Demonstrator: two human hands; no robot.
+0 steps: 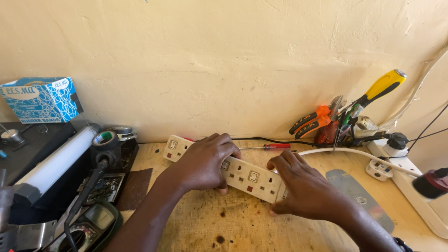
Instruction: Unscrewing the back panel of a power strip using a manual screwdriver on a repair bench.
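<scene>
A cream multi-socket extension strip with small red switches lies slantwise on the wooden bench. My left hand is clamped over its middle, fingers curled across the top. My right hand grips the strip's right end, where a white cable leaves it. The strip's left end sticks out bare beyond my left hand.
A red-handled screwdriver lies behind the strip by the wall. Orange pliers and a yellow-handled screwdriver stand at the right. A second white power strip runs along the right edge. A multimeter, tape roll, white tube and blue box crowd the left.
</scene>
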